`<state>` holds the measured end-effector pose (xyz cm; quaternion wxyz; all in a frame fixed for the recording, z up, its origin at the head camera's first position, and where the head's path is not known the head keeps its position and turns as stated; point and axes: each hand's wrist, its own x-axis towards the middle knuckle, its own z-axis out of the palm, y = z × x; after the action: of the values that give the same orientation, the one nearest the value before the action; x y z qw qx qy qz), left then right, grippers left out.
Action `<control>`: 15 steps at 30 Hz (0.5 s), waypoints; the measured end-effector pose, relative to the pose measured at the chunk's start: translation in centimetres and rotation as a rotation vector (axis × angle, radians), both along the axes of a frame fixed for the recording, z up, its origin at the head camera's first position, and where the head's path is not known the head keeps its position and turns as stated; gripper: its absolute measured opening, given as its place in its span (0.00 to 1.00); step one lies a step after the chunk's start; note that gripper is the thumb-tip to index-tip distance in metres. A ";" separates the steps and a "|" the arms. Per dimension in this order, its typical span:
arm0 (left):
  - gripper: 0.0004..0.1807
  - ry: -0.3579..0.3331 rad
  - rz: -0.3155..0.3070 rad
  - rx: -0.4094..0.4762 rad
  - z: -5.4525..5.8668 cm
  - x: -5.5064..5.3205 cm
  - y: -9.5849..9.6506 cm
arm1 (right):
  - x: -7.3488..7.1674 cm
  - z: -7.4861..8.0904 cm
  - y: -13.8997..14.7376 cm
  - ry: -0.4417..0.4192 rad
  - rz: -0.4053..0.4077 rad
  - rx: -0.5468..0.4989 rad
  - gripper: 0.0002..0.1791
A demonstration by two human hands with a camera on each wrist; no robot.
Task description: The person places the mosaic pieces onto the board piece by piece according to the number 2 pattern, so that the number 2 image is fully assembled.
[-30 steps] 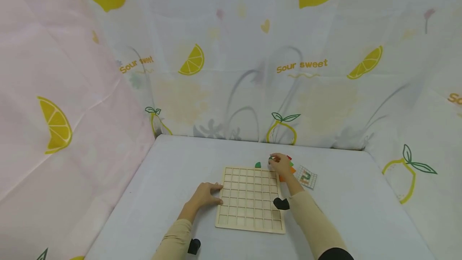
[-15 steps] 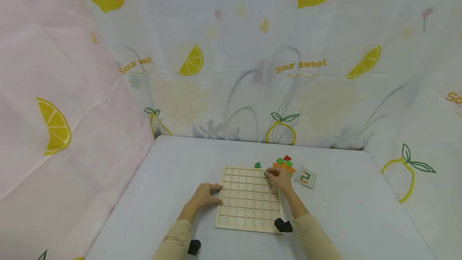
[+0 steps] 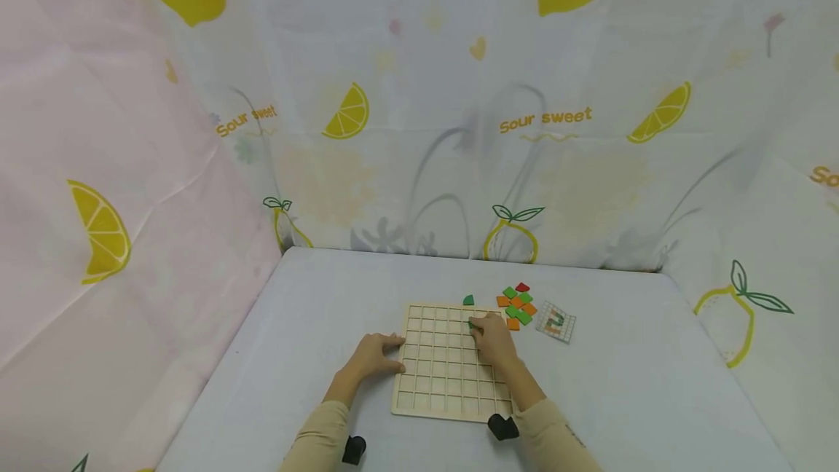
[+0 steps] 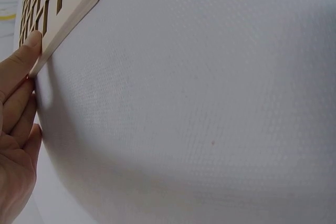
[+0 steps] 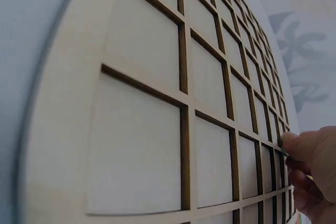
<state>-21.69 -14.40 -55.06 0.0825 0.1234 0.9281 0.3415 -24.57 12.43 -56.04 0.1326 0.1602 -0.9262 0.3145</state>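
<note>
A square wooden grid board (image 3: 435, 363) lies on the white table. At its left edge is my left hand (image 3: 370, 355); in the left wrist view the thumb (image 4: 32, 40) lies over the rim of the board, the other fingers lower against its side. Over the upper right cells, my right hand (image 3: 494, 341) pinches a small dark green tile (image 3: 471, 324) between thumb and fingertips. The fingers mostly cover this tile, and only a sliver shows in the right wrist view. The grid cells in sight hold no tiles.
Behind the board lies a loose green tile (image 3: 468, 300) with a rounded side. Right of it, several orange, green and red tiles (image 3: 516, 302) lie grouped, beside a small pattern card (image 3: 556, 322). A lemon-print curtain (image 3: 419, 166) hangs behind the table.
My right hand has moved from beside the tile group, left and toward me, onto the board's upper right cells with the dark green tile. The left hand stays at the board's edge.
</note>
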 end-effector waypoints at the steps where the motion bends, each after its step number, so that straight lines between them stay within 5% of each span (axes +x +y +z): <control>1: 0.32 -0.003 0.002 0.000 0.0 0.0 0.0 | 0.0 0.2 0.1 -0.005 0.009 0.022 0.11; 8: 0.31 0.006 0.003 -0.005 0.0 -0.1 0.1 | -0.4 0.4 0.4 -0.031 0.055 0.070 0.12; 15: 0.32 -0.007 0.008 0.003 -0.3 -0.1 0.0 | -0.4 -0.4 -0.1 -0.002 0.023 -0.015 0.11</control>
<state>-21.77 -14.44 -55.40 0.0845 0.1187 0.9277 0.3437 -24.94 12.36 -56.42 0.1294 0.1695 -0.9220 0.3232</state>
